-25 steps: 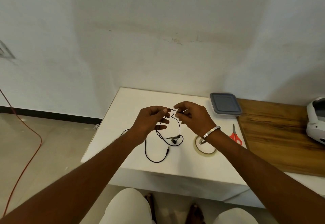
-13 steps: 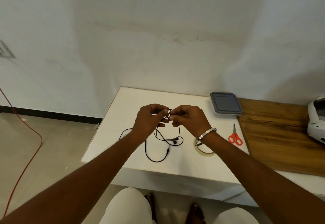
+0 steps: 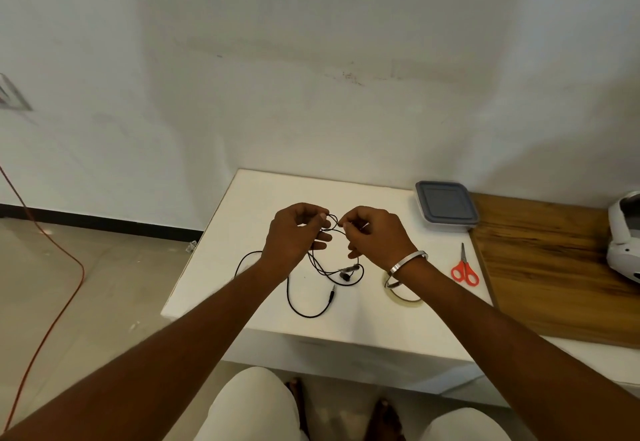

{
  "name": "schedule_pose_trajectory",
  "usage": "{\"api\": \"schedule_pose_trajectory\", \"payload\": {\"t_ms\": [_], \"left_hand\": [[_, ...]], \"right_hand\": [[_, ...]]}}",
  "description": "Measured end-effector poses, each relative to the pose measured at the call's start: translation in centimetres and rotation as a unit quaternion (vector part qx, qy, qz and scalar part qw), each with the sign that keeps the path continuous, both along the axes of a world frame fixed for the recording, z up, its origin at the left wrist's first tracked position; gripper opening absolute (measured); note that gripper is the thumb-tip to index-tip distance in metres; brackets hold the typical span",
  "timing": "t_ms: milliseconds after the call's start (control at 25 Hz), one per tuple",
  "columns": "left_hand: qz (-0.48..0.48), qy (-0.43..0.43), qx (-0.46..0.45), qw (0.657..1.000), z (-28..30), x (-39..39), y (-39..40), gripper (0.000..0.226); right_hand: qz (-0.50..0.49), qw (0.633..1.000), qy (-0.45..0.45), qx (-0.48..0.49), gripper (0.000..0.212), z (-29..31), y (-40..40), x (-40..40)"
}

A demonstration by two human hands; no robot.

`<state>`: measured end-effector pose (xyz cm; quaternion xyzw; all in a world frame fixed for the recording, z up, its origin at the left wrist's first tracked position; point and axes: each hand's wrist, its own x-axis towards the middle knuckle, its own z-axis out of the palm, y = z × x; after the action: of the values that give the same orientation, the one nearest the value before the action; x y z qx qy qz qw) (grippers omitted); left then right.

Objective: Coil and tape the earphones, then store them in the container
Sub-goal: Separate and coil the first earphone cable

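Black wired earphones (image 3: 323, 269) hang in loose loops above the white table (image 3: 242, 205). My left hand (image 3: 294, 236) pinches the cable near its top loop. My right hand (image 3: 375, 234) pinches the same cable a little to the right; the two hands are close together. The earbuds and the jack plug lie on the table below the hands. A roll of clear tape (image 3: 407, 293) lies partly under my right wrist. The container (image 3: 445, 205), a clear box with a grey lid on it, sits at the back right of the table.
Red-handled scissors (image 3: 465, 269) lie right of the tape. A wooden board (image 3: 554, 260) covers the surface to the right, with a white device (image 3: 625, 236) at its far edge. An orange cable (image 3: 62, 288) runs over the floor at the left.
My hands came together over the cable, then moved slightly apart again, with a small loop of cable now between them. The cable on the table has barely shifted.
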<state>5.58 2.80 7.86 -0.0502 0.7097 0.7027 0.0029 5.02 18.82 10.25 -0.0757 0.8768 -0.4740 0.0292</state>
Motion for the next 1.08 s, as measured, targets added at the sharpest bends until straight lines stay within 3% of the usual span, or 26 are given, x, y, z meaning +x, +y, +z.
{"api": "schedule_pose_trajectory", "payload": {"t_ms": [200, 320, 640, 840, 960, 1080], "left_hand": [[-0.043, -0.037, 0.071, 0.996, 0.4, 0.0, 0.3, 0.018], [-0.068, -0.055, 0.114, 0.99, 0.5, 0.1, 0.5, 0.024], [-0.059, -0.047, 0.133, 0.988, 0.6, -0.3, -0.1, 0.023], [-0.086, -0.053, 0.119, 0.988, 0.4, -0.1, -0.2, 0.021], [-0.121, -0.048, 0.096, 0.987, 0.4, 0.0, -0.2, 0.021], [-0.128, -0.051, 0.108, 0.984, 0.5, 0.1, -0.1, 0.022]], "right_hand": [[0.009, 0.98, 0.133, 0.148, 0.01, -0.3, 0.0, -0.5], [0.007, 0.973, 0.156, 0.168, 0.01, -0.6, 0.0, -0.8], [0.097, 0.979, 0.117, 0.137, 0.037, -1.7, 0.2, -0.2], [0.009, 0.999, 0.037, -0.025, 0.019, -0.7, 0.3, -0.4], [0.028, 0.999, 0.027, -0.017, 0.028, -0.4, 0.3, -0.4], [0.012, 0.999, 0.048, -0.004, 0.018, -0.4, 0.4, -0.4]]}}
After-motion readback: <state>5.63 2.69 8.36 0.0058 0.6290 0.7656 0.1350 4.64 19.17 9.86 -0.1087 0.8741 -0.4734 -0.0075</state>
